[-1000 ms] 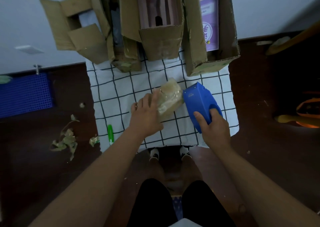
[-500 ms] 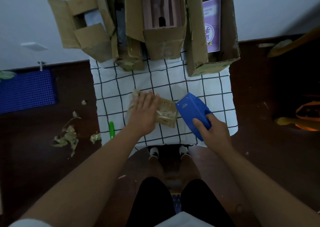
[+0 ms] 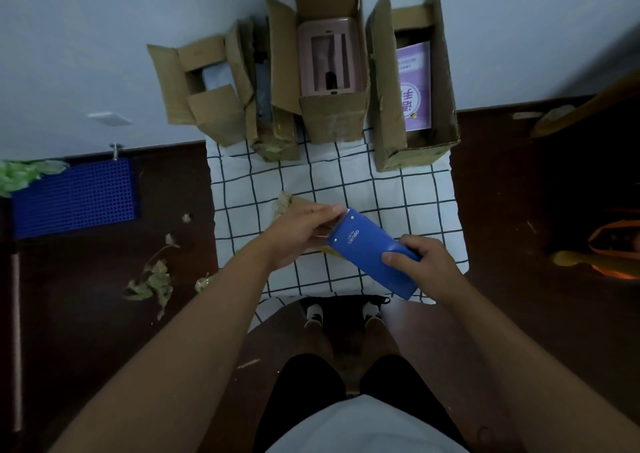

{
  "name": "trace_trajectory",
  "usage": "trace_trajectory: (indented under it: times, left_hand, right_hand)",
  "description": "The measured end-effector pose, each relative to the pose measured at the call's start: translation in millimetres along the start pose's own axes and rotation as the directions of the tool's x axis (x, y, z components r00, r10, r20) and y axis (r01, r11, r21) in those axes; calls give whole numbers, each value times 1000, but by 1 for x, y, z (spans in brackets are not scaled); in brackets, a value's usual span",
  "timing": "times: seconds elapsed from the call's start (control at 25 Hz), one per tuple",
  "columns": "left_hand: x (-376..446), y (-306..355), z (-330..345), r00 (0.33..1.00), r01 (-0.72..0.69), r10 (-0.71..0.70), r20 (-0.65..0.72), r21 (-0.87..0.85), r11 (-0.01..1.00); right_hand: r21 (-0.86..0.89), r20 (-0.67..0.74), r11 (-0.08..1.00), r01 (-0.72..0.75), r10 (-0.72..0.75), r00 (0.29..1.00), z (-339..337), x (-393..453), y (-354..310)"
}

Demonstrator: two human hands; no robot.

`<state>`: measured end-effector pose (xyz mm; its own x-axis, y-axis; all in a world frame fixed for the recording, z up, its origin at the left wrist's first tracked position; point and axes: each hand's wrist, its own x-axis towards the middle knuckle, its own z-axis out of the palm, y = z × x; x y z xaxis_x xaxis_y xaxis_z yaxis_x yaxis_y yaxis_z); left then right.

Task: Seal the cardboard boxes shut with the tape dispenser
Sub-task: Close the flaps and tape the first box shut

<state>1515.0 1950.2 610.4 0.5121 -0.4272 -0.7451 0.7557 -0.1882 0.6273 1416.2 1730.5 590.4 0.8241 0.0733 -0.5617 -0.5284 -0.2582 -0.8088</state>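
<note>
My right hand [image 3: 427,262] grips the rear of the blue tape dispenser [image 3: 367,245], which is held low over the checked cloth [image 3: 398,203]. The fingers of my left hand [image 3: 298,234] curl round the dispenser's front end, where a pale strip shows. A small flat cardboard box [image 3: 291,203] lies under both hands, mostly hidden. Along the wall stand several open boxes: a left one [image 3: 207,113] with loose flaps, a tall middle one [image 3: 332,120] holding a pink item, and a right one [image 3: 391,117] holding a purple booklet.
Dark floor surrounds the cloth. Crumpled tape scraps [image 3: 152,279] lie on the left, beside a blue mesh panel [image 3: 76,196]. An orange and yellow object [image 3: 613,248] sits at the right edge. My feet stand at the cloth's near edge.
My left hand left the top of the small box and took hold of the dispenser's front end. The dispenser turned and now lies across the box. The view has tilted up.
</note>
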Motion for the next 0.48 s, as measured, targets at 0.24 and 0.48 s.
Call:
trace_trajectory:
  times: [0.24, 0.48]
  left_hand:
    - [-6, -6, -6, 997, 67, -69, 45, 30, 997]
    - [-7, -3, 4, 987, 117, -99, -129, 146, 982]
  right_hand:
    - [132, 28, 991, 10, -14, 1000, -8, -15, -13]
    - [123, 70, 992, -31, 23, 997, -10, -19, -16]
